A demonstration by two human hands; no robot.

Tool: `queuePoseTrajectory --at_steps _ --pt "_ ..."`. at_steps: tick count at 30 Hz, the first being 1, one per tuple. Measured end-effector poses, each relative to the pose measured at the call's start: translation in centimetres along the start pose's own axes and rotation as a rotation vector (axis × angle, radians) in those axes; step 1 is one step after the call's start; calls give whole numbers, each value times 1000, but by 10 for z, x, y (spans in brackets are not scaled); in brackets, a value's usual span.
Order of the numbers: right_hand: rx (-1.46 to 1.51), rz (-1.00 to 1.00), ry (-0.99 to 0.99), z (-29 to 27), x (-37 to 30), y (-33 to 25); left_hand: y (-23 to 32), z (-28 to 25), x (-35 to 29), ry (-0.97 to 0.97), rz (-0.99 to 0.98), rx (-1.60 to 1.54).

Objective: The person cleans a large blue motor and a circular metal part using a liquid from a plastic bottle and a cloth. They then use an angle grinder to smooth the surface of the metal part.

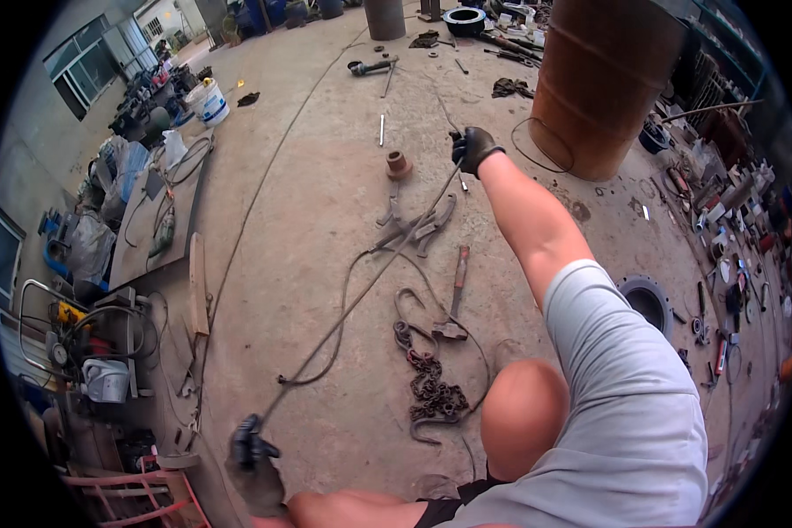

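Observation:
A dark cable [350, 307] stretches diagonally over the concrete floor between my two gloved hands. My left hand [253, 462], low on the left, is closed on its near end. Farther off, at the end of my outstretched arm, my right hand [475, 151] grips the cable, fingers wrapped round it. Under the taut cable lies a metal gear puller [416, 227], with a rusty flanged bushing [399, 166] beyond it. Nearer to me are a hammer [460, 277] with a reddish handle and a rusty chain [438, 393] with hooks. A loose length of cable loops beside them.
A tall rusty drum [603, 84] stands just beyond my right hand. A grey ring [646, 306] and scattered tools lie to the right. Along the left are a board [158, 207], a wooden strip [199, 286], a white bucket [208, 103] and a pink metal frame [136, 493].

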State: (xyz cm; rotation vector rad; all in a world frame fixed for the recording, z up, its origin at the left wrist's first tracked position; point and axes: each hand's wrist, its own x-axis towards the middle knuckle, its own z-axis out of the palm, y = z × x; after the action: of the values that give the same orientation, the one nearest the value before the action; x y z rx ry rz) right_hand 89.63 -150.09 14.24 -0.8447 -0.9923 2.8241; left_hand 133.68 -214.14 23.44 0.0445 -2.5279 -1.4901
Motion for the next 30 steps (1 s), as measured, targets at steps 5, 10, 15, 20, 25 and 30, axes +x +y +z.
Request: queuePoseTrajectory --at_steps 5,10,15,20,25,30 --pt "-560 21 -423 115 -99 95 -52 -31 41 245 -583 -608" --pt "-1081 -5 -743 192 -239 257 -108 -1 84 -80 -885 -832" --pt "-842 73 -578 194 -309 359 -134 31 113 -160 -911 -959" --pt "-1442 -802 -965 120 -349 457 -113 50 132 -548 -425 -685" --pt "-1479 -232 -1285 123 -498 428 -103 45 134 -601 -945 -885" --pt "-1634 -190 -1339 131 -485 392 -115 -4 128 -427 -825 -806"
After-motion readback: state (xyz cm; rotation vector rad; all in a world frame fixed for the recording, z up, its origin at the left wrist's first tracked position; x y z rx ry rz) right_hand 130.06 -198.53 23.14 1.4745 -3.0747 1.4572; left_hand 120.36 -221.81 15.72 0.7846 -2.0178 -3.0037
